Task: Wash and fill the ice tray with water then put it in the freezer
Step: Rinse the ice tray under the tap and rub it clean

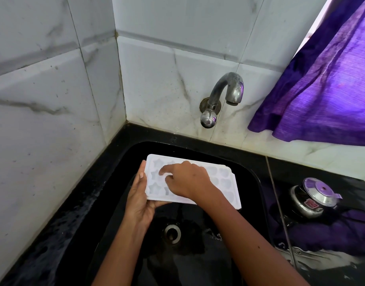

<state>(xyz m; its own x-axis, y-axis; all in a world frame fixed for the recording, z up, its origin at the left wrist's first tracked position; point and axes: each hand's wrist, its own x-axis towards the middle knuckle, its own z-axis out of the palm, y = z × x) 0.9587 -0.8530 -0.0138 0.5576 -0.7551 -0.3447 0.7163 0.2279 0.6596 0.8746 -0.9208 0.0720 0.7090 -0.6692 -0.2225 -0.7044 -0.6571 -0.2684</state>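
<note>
Ice tray (225, 182), white plastic with star-shaped cells at its left end and rounder cells to the right, is held roughly level above the basin of a black sink (198, 254), just forward of the drain (172, 234). The left hand (139, 195) grips the tray's left short edge, thumb lying along the top rim and fingers curled underneath. The right hand (187, 179) rests on top of the tray, its index finger stretched out into one of the star cells and the other fingers bent loosely against the surface, holding nothing.

The sink is sunk into a glossy black stone desk (53, 234) that fills a corner of the room. White marble-patterned tiles (43, 89) with grey veins and dark specks cover both walls. A dull metal tap (225, 96) with a curved spout juts from the back wall, above and behind the tray. A purple curtain (321, 79) hangs at the upper right, its hem near the desk. On the desk to the right of the sink stands a steel pot (315, 197) with a lid, well apart from the tray.
</note>
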